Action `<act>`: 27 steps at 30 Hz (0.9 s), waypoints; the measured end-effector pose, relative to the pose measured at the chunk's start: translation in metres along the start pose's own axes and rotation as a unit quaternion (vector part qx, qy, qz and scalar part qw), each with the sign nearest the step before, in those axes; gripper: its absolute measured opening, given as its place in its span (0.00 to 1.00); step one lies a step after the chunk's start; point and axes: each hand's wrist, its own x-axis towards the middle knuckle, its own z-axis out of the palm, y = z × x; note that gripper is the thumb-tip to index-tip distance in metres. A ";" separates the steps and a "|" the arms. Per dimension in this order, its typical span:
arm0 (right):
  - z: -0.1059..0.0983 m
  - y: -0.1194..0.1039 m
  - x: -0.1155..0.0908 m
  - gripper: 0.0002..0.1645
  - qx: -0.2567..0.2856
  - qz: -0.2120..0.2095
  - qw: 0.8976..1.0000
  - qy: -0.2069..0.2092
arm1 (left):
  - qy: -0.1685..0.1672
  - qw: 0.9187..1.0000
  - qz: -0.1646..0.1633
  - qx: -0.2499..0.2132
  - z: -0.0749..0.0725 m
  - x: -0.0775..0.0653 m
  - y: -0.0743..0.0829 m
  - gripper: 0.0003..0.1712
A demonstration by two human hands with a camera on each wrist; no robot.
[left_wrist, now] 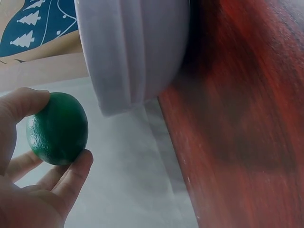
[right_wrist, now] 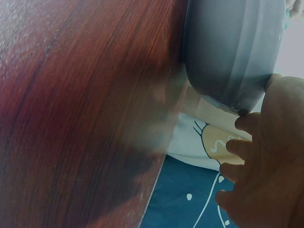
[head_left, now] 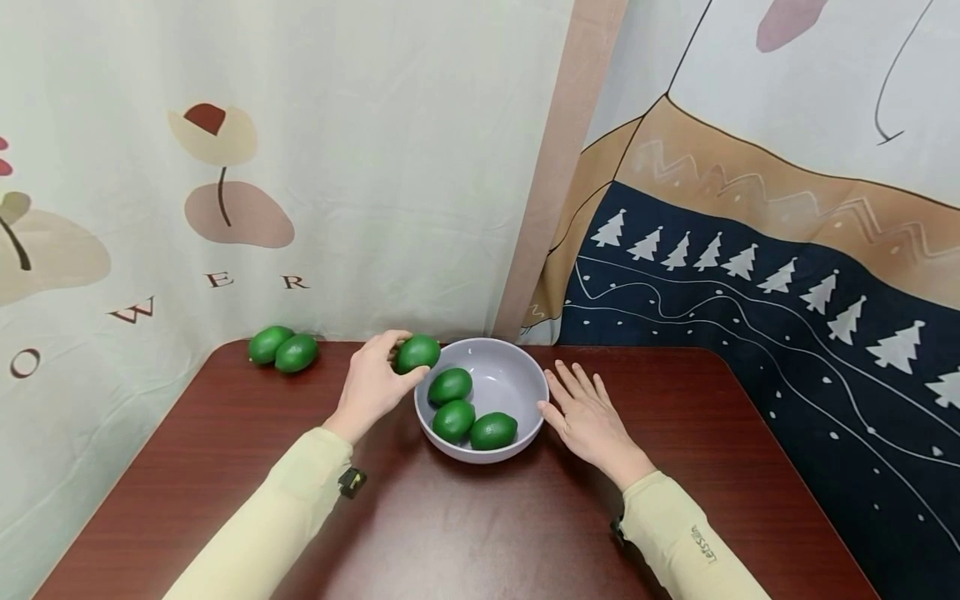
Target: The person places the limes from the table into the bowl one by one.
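Observation:
A green lime (head_left: 417, 354) is pinched between the thumb and fingers of my left hand (head_left: 375, 377), at the left rim of a pale grey-purple bowl (head_left: 510, 379). The left wrist view shows this lime (left_wrist: 58, 129) raised beside the bowl's outer wall (left_wrist: 135, 52). Inside the bowl lie three more limes (head_left: 493, 431), grouped toward its left and front. On the other side, my right hand (head_left: 592, 421) has its fingers spread, with thumb and fingertips against the bowl's right wall (right_wrist: 232, 52).
Two limes (head_left: 283, 348) sit together at the table's back left corner. The dark red wooden table (head_left: 465, 533) ends just behind the bowl, where a pale curtain (head_left: 405, 208) hangs. A navy patterned cloth (head_left: 750, 333) hangs at the right.

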 end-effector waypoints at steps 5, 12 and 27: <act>0.000 0.000 0.000 0.39 0.002 0.003 1.000 -0.001 | -0.004 1.000 0.007 -0.002 0.003 0.002 0.004 0.31; 0.000 0.000 0.000 0.39 0.006 0.000 1.000 0.001 | -0.011 1.000 0.012 0.000 0.006 0.005 0.011 0.31; 0.001 0.000 0.000 0.40 0.002 0.000 1.000 0.001 | -0.028 0.999 0.029 0.003 0.016 0.013 0.025 0.30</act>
